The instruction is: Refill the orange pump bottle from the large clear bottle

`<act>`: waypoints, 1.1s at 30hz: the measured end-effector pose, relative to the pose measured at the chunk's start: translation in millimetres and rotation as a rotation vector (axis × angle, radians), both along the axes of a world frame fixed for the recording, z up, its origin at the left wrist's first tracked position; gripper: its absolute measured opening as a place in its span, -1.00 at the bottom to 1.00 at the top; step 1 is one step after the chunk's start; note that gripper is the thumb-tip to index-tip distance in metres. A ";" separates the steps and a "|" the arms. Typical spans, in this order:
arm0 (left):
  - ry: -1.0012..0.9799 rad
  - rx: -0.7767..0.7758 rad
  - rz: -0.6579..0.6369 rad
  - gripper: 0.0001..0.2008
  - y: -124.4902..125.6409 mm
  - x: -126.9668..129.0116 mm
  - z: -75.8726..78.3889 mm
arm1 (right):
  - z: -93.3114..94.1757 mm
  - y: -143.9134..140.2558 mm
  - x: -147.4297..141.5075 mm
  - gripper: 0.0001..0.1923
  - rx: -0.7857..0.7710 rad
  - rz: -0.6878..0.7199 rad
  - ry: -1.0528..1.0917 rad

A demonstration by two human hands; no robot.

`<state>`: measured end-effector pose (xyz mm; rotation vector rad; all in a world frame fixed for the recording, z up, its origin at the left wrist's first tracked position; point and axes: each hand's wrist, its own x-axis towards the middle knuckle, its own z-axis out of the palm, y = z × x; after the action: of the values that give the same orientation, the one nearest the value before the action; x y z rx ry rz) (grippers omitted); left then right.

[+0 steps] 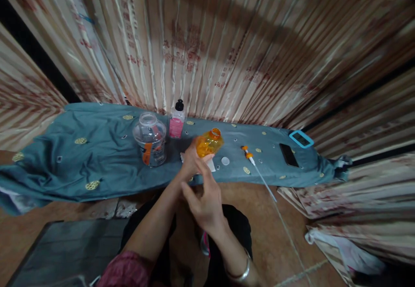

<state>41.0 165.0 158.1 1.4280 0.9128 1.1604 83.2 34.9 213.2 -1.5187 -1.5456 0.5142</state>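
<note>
My left hand (pixel 192 158) is closed round an orange see-through bottle (pixel 209 143), tilted a little, its uncapped mouth facing up. My right hand (pixel 205 198) is just below it, thumb apart and fingers stretched towards the left hand; it holds nothing that I can see. A white sheet, perhaps paper or cloth (pixel 210 166), lies partly hidden under the left hand. On the cloth to the right are a small white disc (pixel 225 161) and an orange-and-white pump top (pixel 247 154) with a long thin tube (pixel 265 183) that reaches past the cloth's front edge.
Left of my hands stand a large clear plastic jar (pixel 152 142) and a clear bottle with pink label and black cap (pixel 177 122). A black phone (pixel 288 155) and a blue-framed device (pixel 301 139) lie at the right. Patterned curtains (pixel 194 40) hang behind the teal cloth (pixel 106 148).
</note>
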 end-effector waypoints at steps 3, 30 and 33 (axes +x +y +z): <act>0.108 0.079 0.093 -0.36 5.7 -1.3 -1.7 | -27.7 -0.4 63.7 -0.46 -0.146 -0.264 -0.034; 0.206 0.155 0.138 -0.33 6.7 -10.6 1.4 | -91.6 83.3 164.6 -0.58 -0.524 -0.420 -0.508; 0.202 0.147 0.147 -0.32 6.4 -9.7 1.6 | -86.8 82.7 179.9 -0.57 -0.498 -0.566 -0.530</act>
<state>31.2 171.4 159.8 1.6419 1.1074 1.2281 263.1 117.6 126.4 -2.5262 -1.3072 0.1673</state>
